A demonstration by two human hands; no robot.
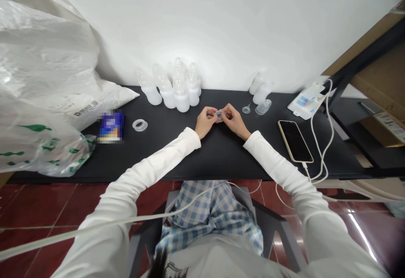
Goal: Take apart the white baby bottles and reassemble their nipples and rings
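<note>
Both hands meet over the middle of the black table. My left hand pinches the left side of a small clear bottle ring, and my right hand grips its right side. Fingers cover part of it, so I cannot tell whether a teat sits inside. To the right of my right hand lie a clear teat and a clear domed cap. Beyond my left hand, several white baby bottles with clear domed caps stand upright. Another pale ring lies farther left.
White bottles stand against the wall at right. A phone with a white cable lies near a white-and-blue packet. Large plastic bags and a blue box occupy the left; cardboard boxes are shelved at right.
</note>
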